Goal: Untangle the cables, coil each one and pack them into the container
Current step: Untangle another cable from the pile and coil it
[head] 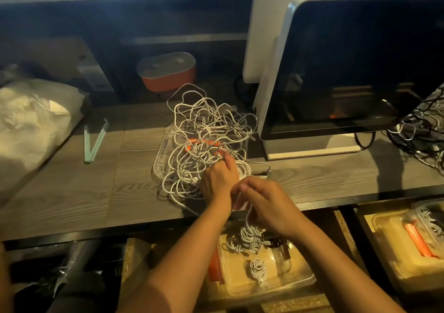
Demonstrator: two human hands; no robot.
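A big tangle of white cables (206, 134) lies on the wooden desk, partly over a clear plastic lid (163, 154) with an orange clip. My left hand (219, 178) reaches into the tangle's near right edge, fingers curled among the strands. Just to its right, my right hand (264, 199) pinches a white cable that hangs down off the desk edge. Below the desk stands a clear container (298, 281) holding a coiled white cable (258, 268) and a bundle of coiled cables (247, 240).
A monitor (348, 72) stands at the right on the desk, with another cable heap (420, 130) beside it. An orange lidded box (168, 72) sits behind the tangle. A plastic bag (31, 120) and green clip sticks (95, 142) lie left. Another container (408, 245) is lower right.
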